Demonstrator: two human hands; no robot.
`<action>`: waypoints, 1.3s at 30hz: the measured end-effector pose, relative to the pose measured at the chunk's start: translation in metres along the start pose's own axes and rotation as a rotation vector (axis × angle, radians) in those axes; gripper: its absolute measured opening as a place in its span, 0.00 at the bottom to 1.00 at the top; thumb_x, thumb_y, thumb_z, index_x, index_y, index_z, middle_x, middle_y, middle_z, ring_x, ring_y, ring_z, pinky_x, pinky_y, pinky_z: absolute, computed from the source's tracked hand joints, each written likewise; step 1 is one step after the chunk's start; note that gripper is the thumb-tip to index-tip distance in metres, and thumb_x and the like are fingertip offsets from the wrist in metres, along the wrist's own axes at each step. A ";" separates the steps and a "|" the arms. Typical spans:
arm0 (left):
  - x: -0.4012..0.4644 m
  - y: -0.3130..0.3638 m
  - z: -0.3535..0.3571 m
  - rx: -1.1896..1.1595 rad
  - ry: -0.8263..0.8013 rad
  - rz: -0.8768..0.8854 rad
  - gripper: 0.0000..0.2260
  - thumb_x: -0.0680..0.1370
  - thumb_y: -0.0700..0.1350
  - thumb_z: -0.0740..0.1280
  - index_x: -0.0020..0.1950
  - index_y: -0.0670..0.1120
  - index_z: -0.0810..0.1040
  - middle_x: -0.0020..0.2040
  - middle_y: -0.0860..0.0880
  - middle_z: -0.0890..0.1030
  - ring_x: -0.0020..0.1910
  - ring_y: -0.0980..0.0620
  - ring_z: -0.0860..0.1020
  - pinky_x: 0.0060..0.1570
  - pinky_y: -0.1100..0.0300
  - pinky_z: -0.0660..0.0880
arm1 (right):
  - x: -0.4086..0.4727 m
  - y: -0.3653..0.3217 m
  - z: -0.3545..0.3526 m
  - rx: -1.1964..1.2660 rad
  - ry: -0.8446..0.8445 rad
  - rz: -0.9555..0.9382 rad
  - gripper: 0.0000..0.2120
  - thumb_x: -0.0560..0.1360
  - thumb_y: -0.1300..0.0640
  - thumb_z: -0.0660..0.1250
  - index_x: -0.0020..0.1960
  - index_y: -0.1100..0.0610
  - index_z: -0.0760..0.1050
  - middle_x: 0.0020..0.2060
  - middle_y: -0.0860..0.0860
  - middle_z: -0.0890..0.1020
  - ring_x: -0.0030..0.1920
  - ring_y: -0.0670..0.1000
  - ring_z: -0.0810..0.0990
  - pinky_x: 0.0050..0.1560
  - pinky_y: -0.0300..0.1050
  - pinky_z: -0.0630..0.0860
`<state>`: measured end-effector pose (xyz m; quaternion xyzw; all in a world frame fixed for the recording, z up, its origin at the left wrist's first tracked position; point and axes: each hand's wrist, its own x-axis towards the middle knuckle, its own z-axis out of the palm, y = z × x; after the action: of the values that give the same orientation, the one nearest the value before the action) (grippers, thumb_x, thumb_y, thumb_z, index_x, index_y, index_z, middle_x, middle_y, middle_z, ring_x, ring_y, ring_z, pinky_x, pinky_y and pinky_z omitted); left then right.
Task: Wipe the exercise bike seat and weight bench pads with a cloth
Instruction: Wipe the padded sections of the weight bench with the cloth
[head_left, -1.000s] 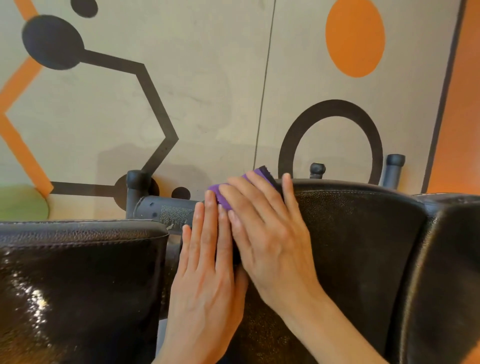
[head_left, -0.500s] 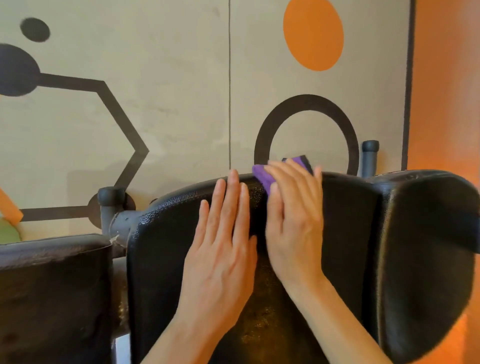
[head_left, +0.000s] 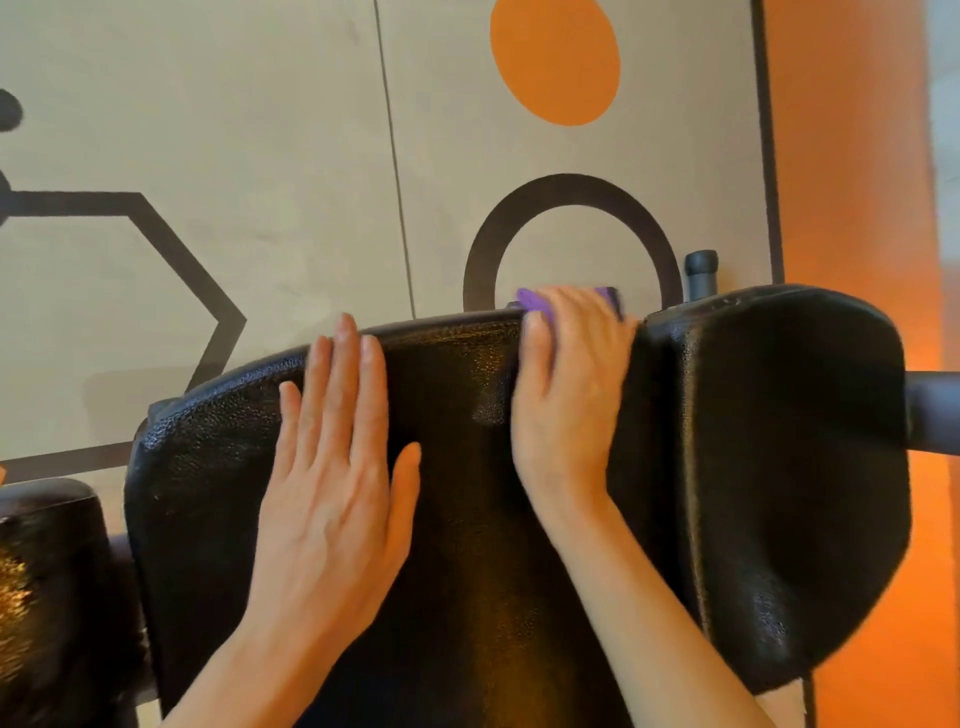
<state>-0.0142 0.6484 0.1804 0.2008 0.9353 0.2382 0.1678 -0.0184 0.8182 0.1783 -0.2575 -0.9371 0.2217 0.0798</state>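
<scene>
Right hand (head_left: 566, 395) presses purple cloth (head_left: 535, 300) | left hand (head_left: 332, 467) flat on pad (head_left: 467, 545)

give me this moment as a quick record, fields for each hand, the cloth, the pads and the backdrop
left hand: left hand lies flat with straight fingers on the middle pad, holding nothing
right hand: right hand covers the purple cloth at the pad's top edge; motion blur hides its grip
cloth: mostly hidden under the fingers, purple corners showing
pads: black textured middle pad, right pad beside it, part of another pad at lower left
backdrop: beige wall with an orange oval and a black ring
</scene>
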 end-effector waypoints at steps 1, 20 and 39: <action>0.002 0.005 0.004 0.017 0.009 0.030 0.32 0.81 0.51 0.54 0.80 0.42 0.45 0.81 0.43 0.44 0.80 0.48 0.42 0.78 0.56 0.37 | -0.005 -0.010 0.006 -0.014 -0.032 -0.115 0.14 0.83 0.56 0.55 0.62 0.55 0.77 0.59 0.50 0.79 0.67 0.50 0.73 0.74 0.58 0.60; -0.036 0.003 -0.008 0.087 -0.019 -0.052 0.31 0.82 0.53 0.54 0.81 0.45 0.46 0.81 0.48 0.41 0.80 0.51 0.39 0.77 0.58 0.35 | -0.022 0.012 -0.028 0.417 0.059 0.103 0.15 0.83 0.55 0.57 0.67 0.55 0.73 0.60 0.44 0.74 0.64 0.48 0.76 0.63 0.43 0.75; -0.168 -0.087 -0.055 0.147 0.018 0.032 0.30 0.81 0.51 0.55 0.80 0.41 0.53 0.81 0.43 0.50 0.80 0.45 0.46 0.77 0.47 0.48 | -0.197 -0.096 -0.001 0.440 -0.035 -0.064 0.16 0.83 0.56 0.54 0.66 0.56 0.74 0.64 0.46 0.75 0.71 0.49 0.70 0.73 0.58 0.63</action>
<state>0.0829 0.4810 0.2187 0.2254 0.9484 0.1733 0.1404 0.1068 0.6426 0.2163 -0.2002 -0.8752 0.4224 0.1249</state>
